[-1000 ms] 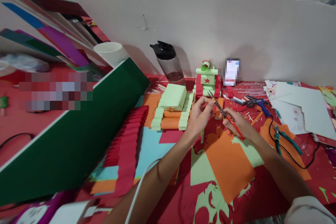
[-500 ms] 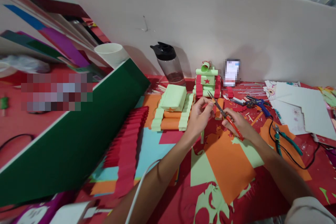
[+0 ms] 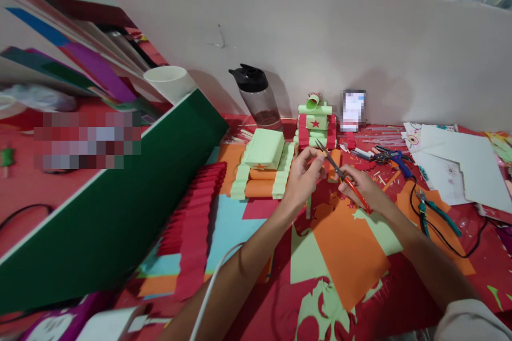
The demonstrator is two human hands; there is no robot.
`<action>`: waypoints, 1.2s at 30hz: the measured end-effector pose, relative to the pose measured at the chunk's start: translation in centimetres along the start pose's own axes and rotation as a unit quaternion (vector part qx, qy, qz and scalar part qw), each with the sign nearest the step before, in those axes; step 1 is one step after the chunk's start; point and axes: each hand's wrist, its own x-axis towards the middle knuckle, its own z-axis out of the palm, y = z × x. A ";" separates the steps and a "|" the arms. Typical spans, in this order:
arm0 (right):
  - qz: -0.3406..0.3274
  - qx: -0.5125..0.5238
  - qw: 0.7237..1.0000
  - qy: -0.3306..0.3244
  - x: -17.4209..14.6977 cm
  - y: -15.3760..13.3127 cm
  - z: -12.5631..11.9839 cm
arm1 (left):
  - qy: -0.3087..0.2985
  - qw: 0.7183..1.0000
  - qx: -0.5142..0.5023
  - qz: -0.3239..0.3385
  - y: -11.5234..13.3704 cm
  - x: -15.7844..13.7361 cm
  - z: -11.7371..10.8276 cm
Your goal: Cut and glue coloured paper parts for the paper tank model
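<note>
My right hand [image 3: 359, 185] is closed around the red handles of a pair of scissors [image 3: 335, 166]. The scissor blades point up and to the left, their tips slightly apart. Close by the blades, my left hand [image 3: 308, 176] has thumb and fingers pinched together; whatever is between them is too small to make out. Behind the scissors stands a light green paper model tank [image 3: 315, 123] with red bands and a red star. Left of my left hand sits a second paper piece [image 3: 264, 149], a green block over orange rolls and green wavy strips.
Under my hands lie orange sheet [image 3: 350, 256] and cut green scraps [image 3: 322, 303]. Pliers [image 3: 438, 213] and a blue glue gun [image 3: 396, 160] are on the right. A dark bottle [image 3: 260, 96] and phone [image 3: 353, 111] stand by the wall. A green board [image 3: 120, 202] leans at left.
</note>
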 end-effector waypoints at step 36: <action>-0.005 -0.015 1.000 -0.005 0.0 0.6 0.1 | 0.002 1.000 0.013 0.009 -0.3 0.2 0.0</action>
